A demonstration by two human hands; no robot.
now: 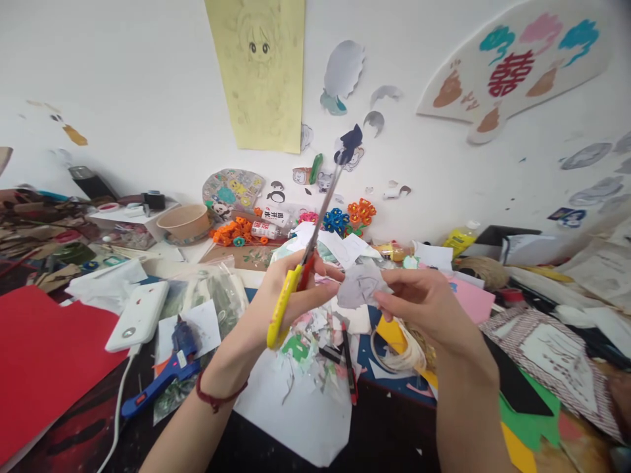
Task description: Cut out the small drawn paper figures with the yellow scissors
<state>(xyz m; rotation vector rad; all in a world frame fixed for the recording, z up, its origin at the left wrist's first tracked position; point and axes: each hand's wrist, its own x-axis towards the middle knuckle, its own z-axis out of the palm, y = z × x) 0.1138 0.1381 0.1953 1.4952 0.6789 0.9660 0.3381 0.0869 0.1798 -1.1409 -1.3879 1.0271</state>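
Observation:
Scissors (284, 307) with yellow and red handles are in my left hand (269, 295), their long blades pointing up and away. The thumb and a fingertip of that hand also reach the left edge of a small grey-white paper cutout (362, 287). Faint drawn lines show on the cutout. From the other side, my right hand (426, 305) pinches it between thumb and fingers. Both hands are raised over a heap of paper scraps (315, 338) on a white sheet (296, 410). A black and red craft knife (349, 361) lies among the scraps.
At the left are a blue glue gun (180, 358), a white power strip (139, 315) with its cord, and red paper (44, 368). A twine bundle (401, 351) and patterned cloth piece (557, 368) lie right. Beaded flowers (241, 231) and a bowl (183, 220) stand near the wall.

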